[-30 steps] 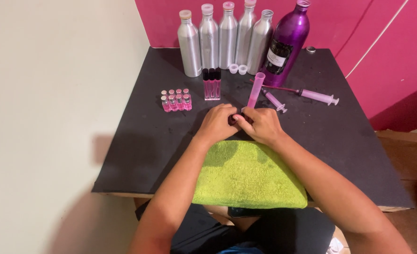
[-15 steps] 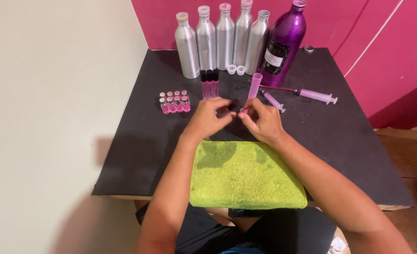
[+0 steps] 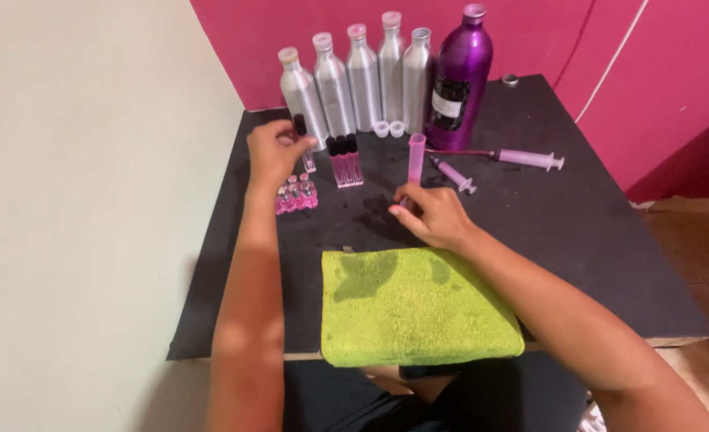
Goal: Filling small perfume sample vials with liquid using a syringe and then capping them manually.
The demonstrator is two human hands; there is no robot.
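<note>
Head view, stock on the black counter [image 3: 578, 264]: five silver bottles [image 3: 362, 80], one purple bottle [image 3: 458, 76], two white caps [image 3: 389, 128], two syringes [image 3: 522, 158], three black-capped pink vials [image 3: 344, 160] standing together, one cluster of small pink vials [image 3: 294, 196], too tight to count, one green towel [image 3: 414, 304] at the near edge. My left hand [image 3: 274, 148] has its grip pinched on one black-capped vial [image 3: 302, 136] above the cluster. My right hand [image 3: 434, 214] has its grip clamped on one upright pink tube [image 3: 414, 156], centre counter, partly screening a syringe.
</note>
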